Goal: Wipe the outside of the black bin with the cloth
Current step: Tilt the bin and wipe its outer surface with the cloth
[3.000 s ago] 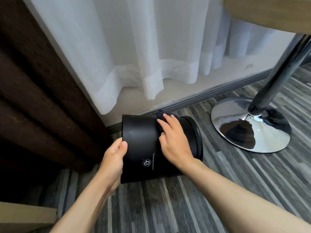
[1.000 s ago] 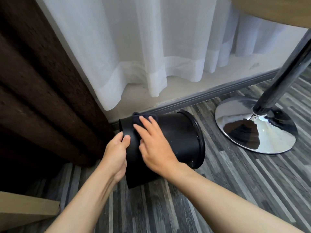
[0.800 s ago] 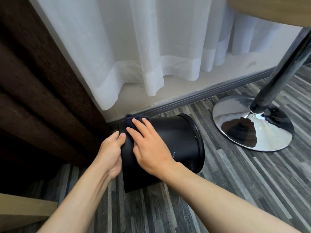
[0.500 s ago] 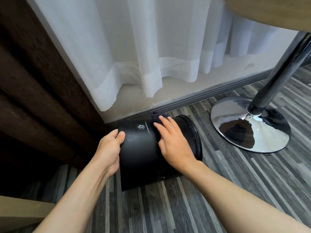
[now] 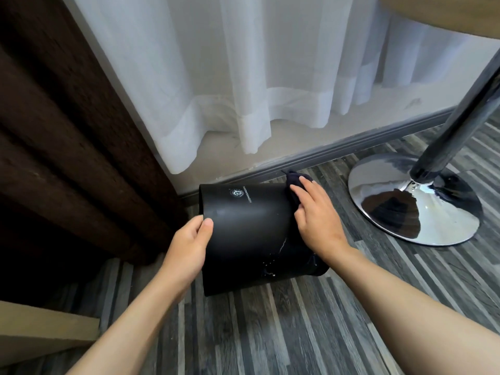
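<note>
The black bin (image 5: pixel 249 234) lies on its side on the striped grey floor, its base to the left and its open end to the right. A small white logo shows on its upper wall, and pale streaks mark the lower right. My left hand (image 5: pixel 189 244) grips the base edge, thumb on the wall. My right hand (image 5: pixel 316 217) presses a dark cloth (image 5: pixel 295 185) flat against the bin's wall near the rim. Most of the cloth is hidden under my fingers.
A chrome table base (image 5: pixel 416 201) and its dark pole (image 5: pixel 465 106) stand to the right. White sheer curtains (image 5: pixel 243 77) and a grey skirting board (image 5: pixel 338 152) run behind the bin. A dark brown drape (image 5: pixel 67 131) hangs at left. A tan board (image 5: pixel 40 331) sits at lower left.
My right hand has slid the cloth from the base end along the wall to the rim end. The bin has turned, bringing the logo to the upper side.
</note>
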